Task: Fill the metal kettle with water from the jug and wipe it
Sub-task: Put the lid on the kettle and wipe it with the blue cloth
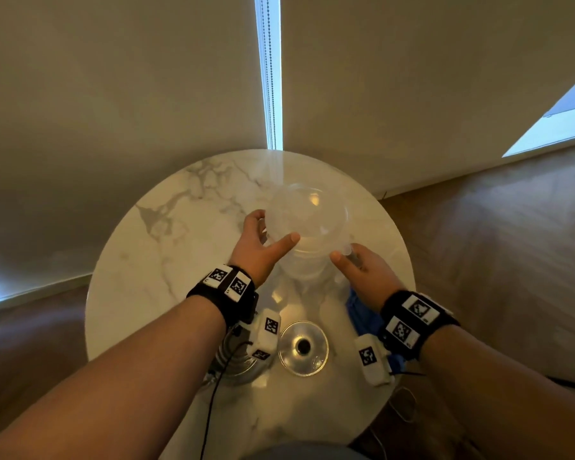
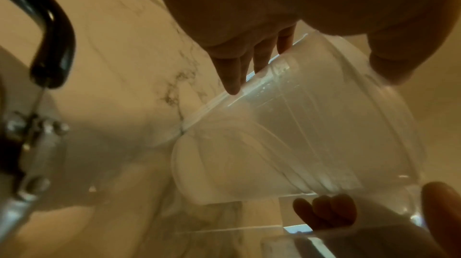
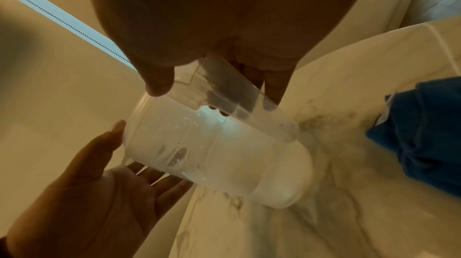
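Note:
A clear plastic jug (image 1: 309,220) holding water stands upright over the middle of the round marble table (image 1: 166,260); whether its base touches the top I cannot tell. My right hand (image 1: 349,260) grips the jug's handle (image 3: 239,92), fingers curled round it. My left hand (image 1: 269,232) lies against the jug's left side near the rim, fingers straight and thumb stretched out. The metal kettle (image 1: 234,365) sits near me, mostly hidden under my left wrist; its black handle (image 2: 49,25) shows in the left wrist view. Its lid (image 1: 303,347) lies apart on the table.
A blue cloth (image 1: 359,313) is bunched on the table under my right wrist, also plain in the right wrist view as the cloth (image 3: 429,134). Beige blinds hang behind the table, with a bead chain (image 1: 269,71) in the gap. Brown floor surrounds the table.

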